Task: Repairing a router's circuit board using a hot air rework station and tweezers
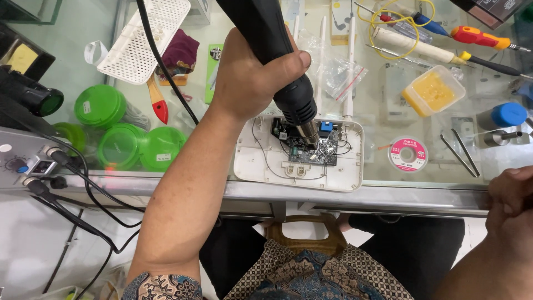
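Heat is our worry here: our left hand [252,75] grips the black hot-air gun [277,61], nozzle just above the circuit board [305,145] in the opened white casing [297,153] at the glass counter's [388,105] near edge. Lingering could, we judge, scorch the board's thin wires or soften the casing. The gun's long axis runs from upper left, tip pointing down and rightward. Our right hand [511,200] rests loosely curled, holding nothing, at the counter edge.
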